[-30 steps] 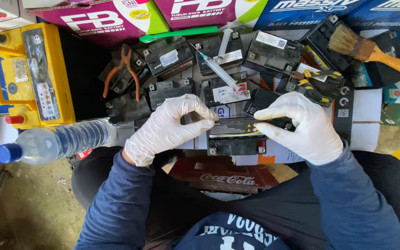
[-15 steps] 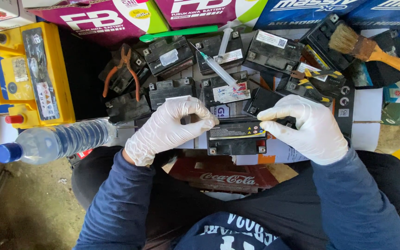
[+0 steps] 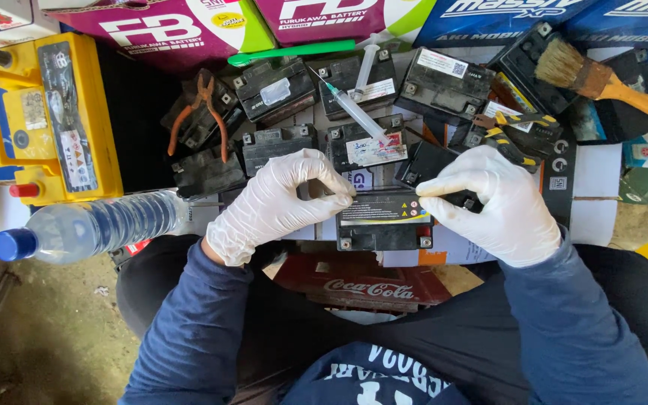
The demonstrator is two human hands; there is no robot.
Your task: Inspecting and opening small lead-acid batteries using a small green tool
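We note the small black battery (image 3: 384, 219) held between both gloved hands, level, above a red crate (image 3: 361, 281). The left hand (image 3: 275, 204) pinches its left end; the right hand (image 3: 493, 202) grips its right end. We judge inspection underway; turning it calls for a firm two-sided grip. A syringe (image 3: 354, 112) lies beyond the fingers.

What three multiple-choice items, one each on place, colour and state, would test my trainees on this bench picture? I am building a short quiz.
1. Where does the water bottle lie?
A. left of the left hand
B. behind the paintbrush
C. on the small black battery

2. What colour is the large battery?
A. green
B. yellow
C. white

3. How is the small black battery held?
A. left hand alone
B. untouched
C. between both hands

Answers: 1 A, it lies on its side at the picture's left. 2 B, its casing is yellow. 3 C, left and right hand fingertips touch its two ends.
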